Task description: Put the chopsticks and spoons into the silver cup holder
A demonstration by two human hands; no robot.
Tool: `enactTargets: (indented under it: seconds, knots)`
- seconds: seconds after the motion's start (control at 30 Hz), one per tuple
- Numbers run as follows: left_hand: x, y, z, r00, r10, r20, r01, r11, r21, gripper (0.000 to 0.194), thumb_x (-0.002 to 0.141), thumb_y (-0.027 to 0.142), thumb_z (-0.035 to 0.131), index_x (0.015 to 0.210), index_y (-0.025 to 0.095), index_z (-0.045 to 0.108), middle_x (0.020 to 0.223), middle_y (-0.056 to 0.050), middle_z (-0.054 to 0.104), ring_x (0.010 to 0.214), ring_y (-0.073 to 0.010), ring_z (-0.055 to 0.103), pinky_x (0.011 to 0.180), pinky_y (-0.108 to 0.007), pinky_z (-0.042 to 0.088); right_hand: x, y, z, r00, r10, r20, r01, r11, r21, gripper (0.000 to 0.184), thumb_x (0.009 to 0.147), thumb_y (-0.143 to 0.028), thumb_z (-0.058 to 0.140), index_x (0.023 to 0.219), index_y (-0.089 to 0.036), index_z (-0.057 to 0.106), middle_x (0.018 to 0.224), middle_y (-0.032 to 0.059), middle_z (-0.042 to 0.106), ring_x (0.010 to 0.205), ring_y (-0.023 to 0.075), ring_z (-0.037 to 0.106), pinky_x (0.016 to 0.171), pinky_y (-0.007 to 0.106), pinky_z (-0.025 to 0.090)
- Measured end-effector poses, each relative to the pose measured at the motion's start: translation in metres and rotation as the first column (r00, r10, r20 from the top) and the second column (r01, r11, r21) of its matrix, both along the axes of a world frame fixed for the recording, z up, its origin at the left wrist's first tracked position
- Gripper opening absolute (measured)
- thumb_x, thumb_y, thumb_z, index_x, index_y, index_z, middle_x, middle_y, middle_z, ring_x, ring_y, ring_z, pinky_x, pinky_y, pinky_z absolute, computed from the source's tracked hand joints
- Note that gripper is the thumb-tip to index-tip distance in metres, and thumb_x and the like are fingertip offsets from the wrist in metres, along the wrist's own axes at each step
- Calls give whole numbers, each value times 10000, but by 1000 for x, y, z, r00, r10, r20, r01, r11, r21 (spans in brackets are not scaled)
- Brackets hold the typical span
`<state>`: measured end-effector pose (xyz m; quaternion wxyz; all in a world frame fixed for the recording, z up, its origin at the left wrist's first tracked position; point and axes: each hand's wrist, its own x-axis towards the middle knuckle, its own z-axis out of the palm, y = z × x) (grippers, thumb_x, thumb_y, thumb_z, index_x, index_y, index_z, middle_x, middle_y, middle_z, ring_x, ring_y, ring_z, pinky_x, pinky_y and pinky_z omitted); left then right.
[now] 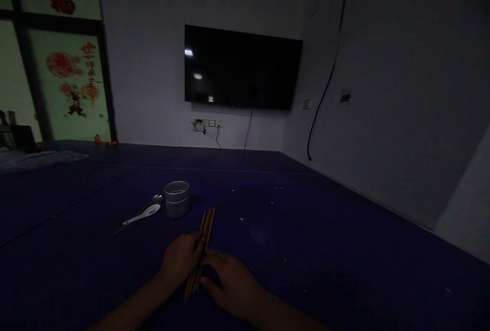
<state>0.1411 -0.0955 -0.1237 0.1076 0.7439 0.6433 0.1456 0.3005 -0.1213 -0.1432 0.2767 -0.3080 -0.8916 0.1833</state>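
Note:
A bundle of wooden chopsticks (209, 221) lies slanted on the dark blue surface, between my two hands. My left hand (181, 257) is closed on it from the left, thumb and fingers at its middle. From the right, my right hand (234, 284) holds the lower half, its fingertips and thumb at the sticks. Beyond them stands a grey metal cup (177, 203), upright, with small holes low on its side. Left of the cup, a white spoon (143, 214) with a blue mark lies beside a metal spoon (156, 199), partly over its handle.
Small white scraps (241, 219) are scattered on the blue surface (325, 239). Clear plastic sheeting (42, 159) lies at the far left, and small orange objects (111, 143) are near the door. A black cable (321, 101) hangs down the right wall; a television (243, 68) is mounted ahead.

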Motion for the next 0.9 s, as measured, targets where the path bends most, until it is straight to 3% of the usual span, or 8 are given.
enactTargets:
  seconds: [0.9]
  knots:
    - [-1,0,0,1000,15,6,-15,1000,14,324,903,367,311,958,229,600,902,-33,696,815,-162,649,579,-215,399,1,2,2,998,28,59,-31,998,59,376,814,-227,545,1190,-211,542,1307,57,501,1192,189,456,1017,302,337]
